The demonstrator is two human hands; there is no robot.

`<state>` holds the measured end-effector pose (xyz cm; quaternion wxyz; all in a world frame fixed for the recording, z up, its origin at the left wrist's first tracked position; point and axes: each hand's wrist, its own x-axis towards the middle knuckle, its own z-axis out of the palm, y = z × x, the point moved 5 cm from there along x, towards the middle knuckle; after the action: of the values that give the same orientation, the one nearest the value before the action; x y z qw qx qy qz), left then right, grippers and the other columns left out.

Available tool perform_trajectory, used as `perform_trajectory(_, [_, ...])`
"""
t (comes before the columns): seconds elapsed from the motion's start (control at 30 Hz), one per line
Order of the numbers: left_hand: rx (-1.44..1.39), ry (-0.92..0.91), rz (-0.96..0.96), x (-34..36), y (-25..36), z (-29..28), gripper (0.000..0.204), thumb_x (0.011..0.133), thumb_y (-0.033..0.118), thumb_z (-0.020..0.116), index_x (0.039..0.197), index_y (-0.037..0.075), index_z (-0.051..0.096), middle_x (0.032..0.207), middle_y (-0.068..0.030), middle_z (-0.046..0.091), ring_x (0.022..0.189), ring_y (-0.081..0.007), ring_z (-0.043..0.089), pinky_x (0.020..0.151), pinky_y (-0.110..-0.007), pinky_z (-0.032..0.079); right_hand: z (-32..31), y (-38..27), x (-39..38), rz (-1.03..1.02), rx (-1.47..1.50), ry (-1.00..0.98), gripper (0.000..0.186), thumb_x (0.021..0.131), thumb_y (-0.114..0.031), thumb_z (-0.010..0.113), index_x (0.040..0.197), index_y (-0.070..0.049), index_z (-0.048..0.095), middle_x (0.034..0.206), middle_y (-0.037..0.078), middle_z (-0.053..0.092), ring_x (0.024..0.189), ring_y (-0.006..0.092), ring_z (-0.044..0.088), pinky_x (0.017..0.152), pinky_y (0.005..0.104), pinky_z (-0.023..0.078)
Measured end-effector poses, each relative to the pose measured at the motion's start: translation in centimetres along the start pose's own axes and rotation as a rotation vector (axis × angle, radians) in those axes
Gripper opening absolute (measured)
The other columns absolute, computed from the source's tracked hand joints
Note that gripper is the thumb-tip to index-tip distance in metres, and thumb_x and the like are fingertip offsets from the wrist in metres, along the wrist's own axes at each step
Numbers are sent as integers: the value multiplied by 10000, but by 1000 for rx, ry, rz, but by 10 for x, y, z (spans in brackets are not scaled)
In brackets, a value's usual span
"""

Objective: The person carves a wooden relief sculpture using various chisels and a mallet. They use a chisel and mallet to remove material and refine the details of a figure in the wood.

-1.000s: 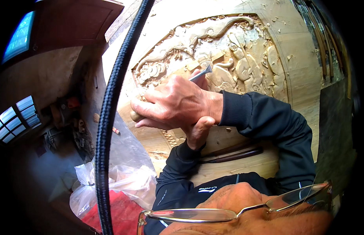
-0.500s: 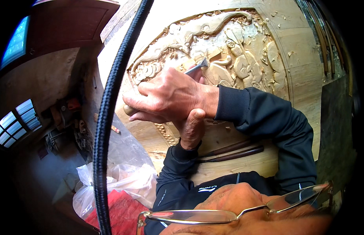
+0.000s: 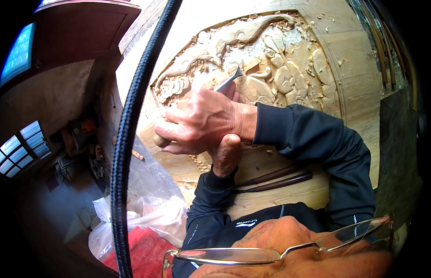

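My right hand (image 3: 201, 119) is closed around a chisel, its rounded wooden handle (image 3: 161, 141) poking out at the left and its metal blade (image 3: 230, 78) angled up-right onto a carved relief panel (image 3: 285, 81). My left hand (image 3: 226, 156) is underneath, its thumb against the right wrist and some fingertips beside the metal shank, closed on the chisel; the rest of it is hidden. The pale wooden relief has curling branch forms, rounded shapes and loose shavings, mostly above my hands.
Two dark-handled tools (image 3: 284, 182) lie below my hands. Several long tools (image 3: 381, 53) line the right edge. A plastic bag (image 3: 146, 208) over red material (image 3: 136, 250) is at lower left. A black braided cord (image 3: 127, 129) crosses the view, with windows (image 3: 18, 150) and clutter beyond.
The chisel tip has moved up and left across the relief. My hands and the handle end shifted up-left, then slightly back down and right, still gripping the chisel.
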<state>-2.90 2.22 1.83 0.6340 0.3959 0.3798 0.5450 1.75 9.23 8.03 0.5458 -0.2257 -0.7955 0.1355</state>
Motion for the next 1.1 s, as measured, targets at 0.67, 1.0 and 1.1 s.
perform_trajectory(0.67, [806,54,754,94,53,-15,265,891,153,905,1131,63,836,862,-44,754,658,-99,605,565,-265,477,-85,89,79,682,898,338,432,1055,-159,739,1405,48,595,954,125,725,530,43,543,458,183,419])
perform_trajectory(1.0, [790,81,733,108,45,-20,157,969,164,835,1023,20,804,821,-64,695,715,-184,652,626,-347,514,-87,69,72,537,637,309,262,1025,-155,760,1197,34,706,909,110,755,712,120,709,599,252,559])
perform_trajectory(1.1, [1051,202,962,100,53,-19,199,982,231,815,974,33,800,805,-60,664,715,-206,618,618,-373,490,-120,48,54,272,14,60,152,992,-119,760,1109,-23,749,919,104,777,819,159,770,694,286,636])
